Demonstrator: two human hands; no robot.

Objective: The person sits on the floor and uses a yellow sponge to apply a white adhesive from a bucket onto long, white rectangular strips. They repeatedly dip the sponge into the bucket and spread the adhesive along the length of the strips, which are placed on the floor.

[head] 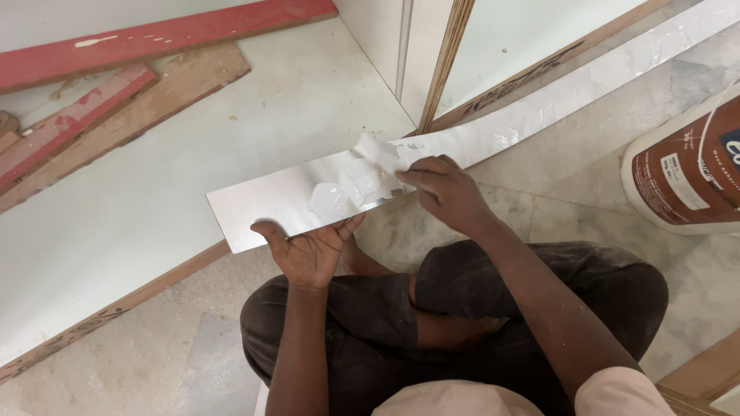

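A long, thin white laminate strip (262, 200) runs from the middle of the view up to the far right, its upper face shiny with wet white glue (339, 192). My left hand (308, 250) holds the strip's near end from underneath, palm up, fingers curled over its edges. My right hand (443, 189) presses a small white scrap (374, 150) onto the strip and the glue. I sit cross-legged in dark trousers (462, 308) on the floor.
A large white board (154, 208) with a wooden edge lies at left, with red strips (154, 35) and plywood offcuts (146, 108) at its back. A brown-and-white adhesive tub (686, 166) stands at right. Upright white panels (432, 54) stand behind. The floor is marble (570, 200).
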